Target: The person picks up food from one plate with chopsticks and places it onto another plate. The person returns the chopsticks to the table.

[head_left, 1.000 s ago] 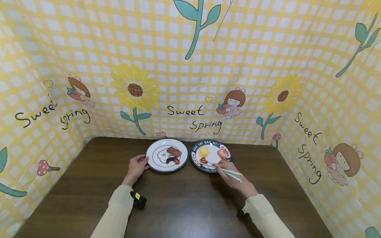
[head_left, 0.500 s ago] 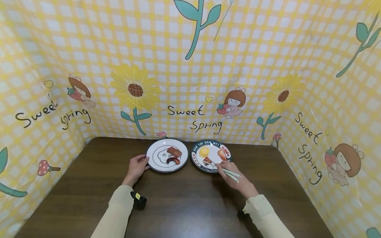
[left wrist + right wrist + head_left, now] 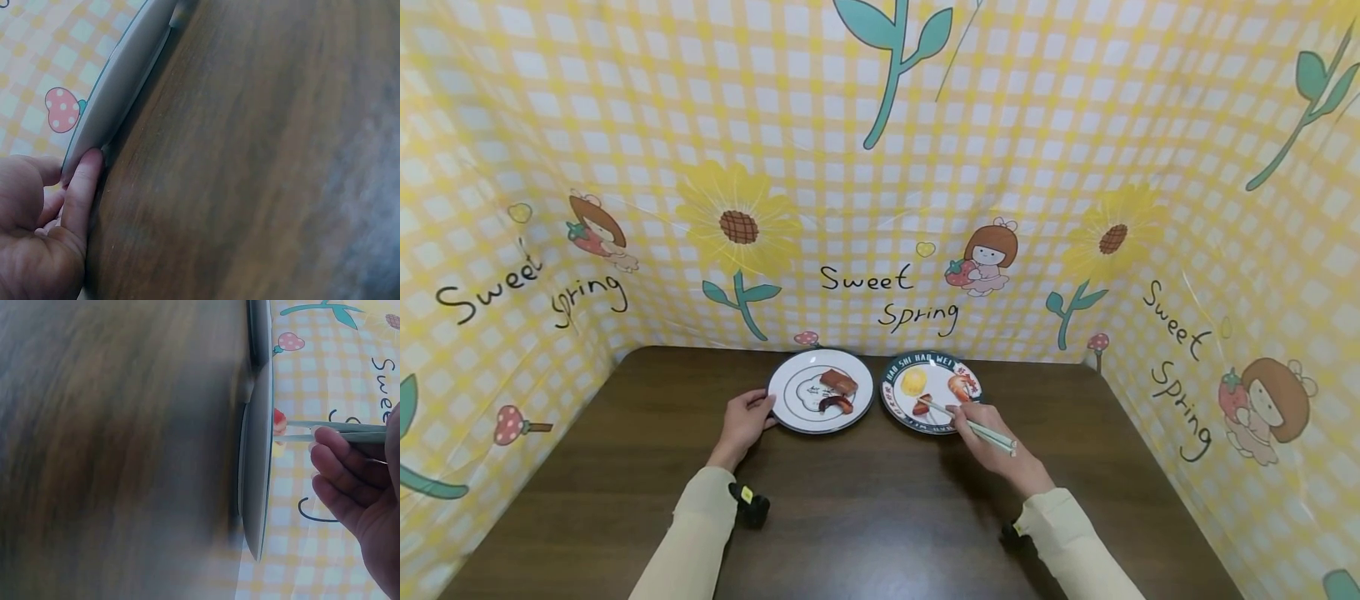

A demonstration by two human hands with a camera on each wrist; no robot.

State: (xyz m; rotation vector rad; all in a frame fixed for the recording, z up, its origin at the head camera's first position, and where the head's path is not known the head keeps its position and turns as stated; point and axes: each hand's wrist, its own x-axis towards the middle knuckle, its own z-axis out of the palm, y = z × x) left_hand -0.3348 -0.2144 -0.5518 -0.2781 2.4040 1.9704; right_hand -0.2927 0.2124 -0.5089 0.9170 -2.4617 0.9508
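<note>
My left hand (image 3: pixel 747 427) pinches the left edge of a white plate (image 3: pixel 793 392) with a dark rim; in the left wrist view, a finger (image 3: pixel 82 187) lies under its rim. A brown slab-like food piece (image 3: pixel 838 382) and a dark curved piece (image 3: pixel 837 405) lie on this plate. My right hand (image 3: pixel 988 442) holds pale green chopsticks (image 3: pixel 992 436) over a second plate (image 3: pixel 917 361) with a green lettered rim. Their tips are at a small reddish food piece (image 3: pixel 279 420), one on each side in the right wrist view. A yellow round piece (image 3: pixel 913 382) and a shrimp (image 3: pixel 958 387) share that plate.
Both plates stand side by side near the back edge of the dark wooden table (image 3: pixel 850 517). A yellow checked cloth (image 3: pixel 880 192) printed with flowers hangs behind and along both sides.
The reddish piece has shifted slightly right on its plate. The chopsticks' rear ends have come closer together, and my right hand has moved slightly right. My left hand and its plate have stayed put.
</note>
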